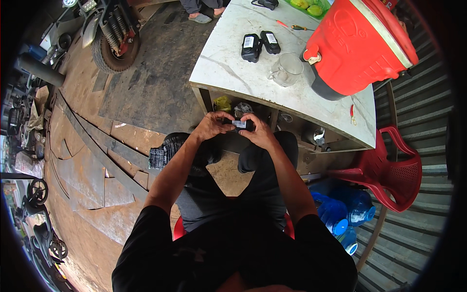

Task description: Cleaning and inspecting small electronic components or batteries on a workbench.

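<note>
Between my two hands, just off the table's near edge and above my knees, is a small black case with a white barcode label (pixel 239 124). My left hand (pixel 213 126) grips its left end, fingers and thumb closed around it. The right hand (pixel 259 132) pinches the opposite end, with the fingertips along the top. Two similar black cases with labels, one on the left (pixel 249 47) and one on the right (pixel 270 42), lie side by side on the marble-patterned table (pixel 221 65). A clear glass mug (pixel 287 70) stands close to them.
A big red drinks cooler (pixel 360 46) fills the table's right side. Small tools lie there, including a screwdriver (pixel 301 27) and a red-handled tool (pixel 352 113). A red plastic chair (pixel 384 170) and blue water bottles (pixel 331 211) are to my right. A motorbike wheel (pixel 114 51) stands far left.
</note>
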A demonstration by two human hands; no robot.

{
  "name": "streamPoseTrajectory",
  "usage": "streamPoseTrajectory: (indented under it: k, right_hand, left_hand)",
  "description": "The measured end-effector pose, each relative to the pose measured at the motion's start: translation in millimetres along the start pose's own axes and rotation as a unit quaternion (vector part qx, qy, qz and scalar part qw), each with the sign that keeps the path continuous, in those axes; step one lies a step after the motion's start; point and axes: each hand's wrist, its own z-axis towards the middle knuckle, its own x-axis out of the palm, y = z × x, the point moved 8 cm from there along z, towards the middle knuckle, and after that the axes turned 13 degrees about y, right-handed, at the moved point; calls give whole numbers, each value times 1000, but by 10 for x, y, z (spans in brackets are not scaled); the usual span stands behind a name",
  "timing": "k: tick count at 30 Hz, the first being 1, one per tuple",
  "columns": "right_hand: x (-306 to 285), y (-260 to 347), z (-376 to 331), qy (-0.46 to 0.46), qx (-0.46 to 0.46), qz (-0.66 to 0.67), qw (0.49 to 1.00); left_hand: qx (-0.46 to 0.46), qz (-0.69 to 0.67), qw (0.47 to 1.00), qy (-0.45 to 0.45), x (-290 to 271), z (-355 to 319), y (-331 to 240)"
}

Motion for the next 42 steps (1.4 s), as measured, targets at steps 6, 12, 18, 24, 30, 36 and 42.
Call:
streamPoseTrajectory:
  k: [6,12,18,24,30,36,42]
  right_hand:
    - [7,84,-31,-16,-48,-64,997]
    - [16,32,-27,-9,-16,-62,998]
    - [19,32,-10,3,3,-50,999]
    - [35,73,-17,30,8,-40,999]
    - [74,92,-27,71,19,-36,997]
    - [71,64,-19,68,11,-7,998]
    - [49,80,-35,25,-13,-31,999]
  left_hand:
    - [-34,-15,999,-7,14,4,62]
    - [-21,3,999,28,84,-5,-5]
    - [19,104,994,23,110,17,13]
    - [42,179,983,2,128,-10,-111]
    - [-35,175,984,25,73,18,115]
    - [-58,23,997,35,63,24,190]
    - [-36,-24,999,32,70,19,114]
